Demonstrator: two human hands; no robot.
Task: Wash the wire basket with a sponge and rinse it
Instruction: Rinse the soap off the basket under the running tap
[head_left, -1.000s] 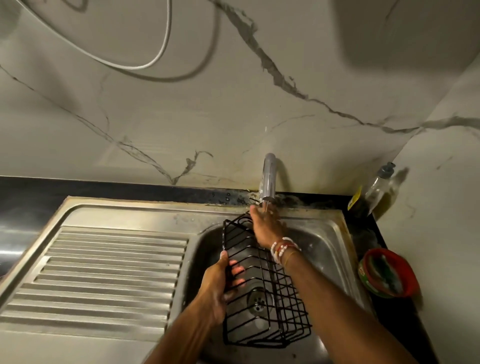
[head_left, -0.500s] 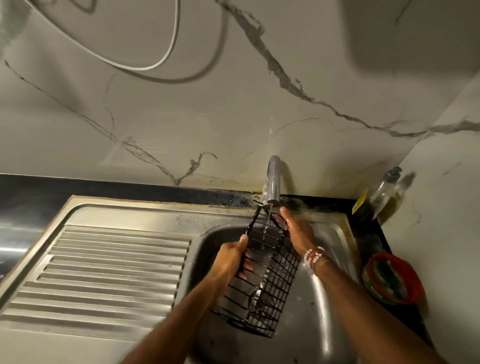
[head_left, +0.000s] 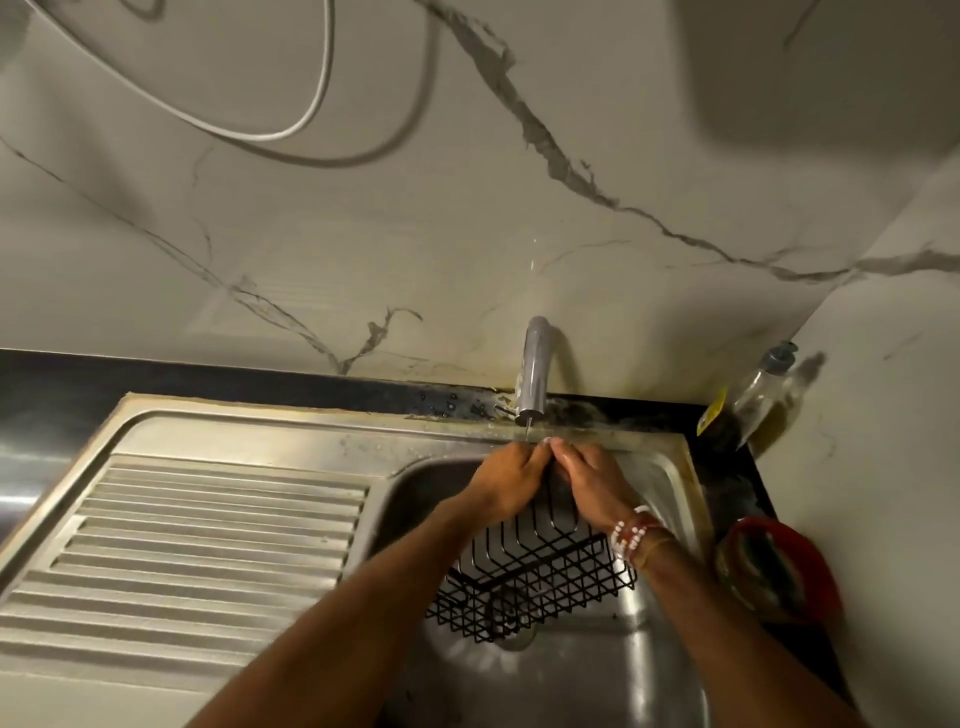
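A black wire basket (head_left: 535, 577) hangs in the steel sink bowl (head_left: 660, 654), its mesh bottom facing me above the drain. My left hand (head_left: 511, 480) and my right hand (head_left: 589, 480) meet at the basket's top edge, both closed on its wire right under the tap (head_left: 534, 371). A thin stream of water falls from the tap onto my fingertips. My right wrist wears beaded bracelets. No sponge is visible.
A ribbed steel drainboard (head_left: 208, 545) lies left of the bowl. A soap bottle (head_left: 763, 395) stands in the back right corner. A red tub (head_left: 779, 571) sits on the dark counter at the right. A marble wall with a white cable (head_left: 291, 130) rises behind.
The basket has turned from standing on end to hanging with its mesh bottom toward me. Both hands moved together up to its top edge under the tap.
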